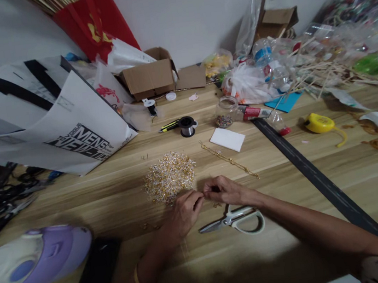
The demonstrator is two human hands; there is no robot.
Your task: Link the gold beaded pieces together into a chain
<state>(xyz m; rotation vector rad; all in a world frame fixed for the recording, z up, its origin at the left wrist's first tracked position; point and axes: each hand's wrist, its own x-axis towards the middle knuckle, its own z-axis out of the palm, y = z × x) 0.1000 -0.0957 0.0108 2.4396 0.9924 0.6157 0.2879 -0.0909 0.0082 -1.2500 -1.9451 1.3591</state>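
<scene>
My left hand (187, 210) and my right hand (223, 190) meet at their fingertips above the wooden table (149, 262). Both are closed in a pinch; whatever lies between the fingers is too small to make out. Just beyond my left hand is a heap of small gold and clear beaded pieces (170, 176). Scissors with white handles (232, 220) lie below my right hand, blades pointing left. A thin gold chain (228, 158) is stretched out beyond my right hand. A few tiny gold bits (217, 205) rest close to the scissors.
Behind the heap stand a wire spool (187, 127), a yellow-black cutter (169, 125), a white card (228, 139) and a jar of beads (226, 112). A yellow tape measure (319, 123) lies right, past a dark strip (314, 178). A large white bag (55, 131) stands left.
</scene>
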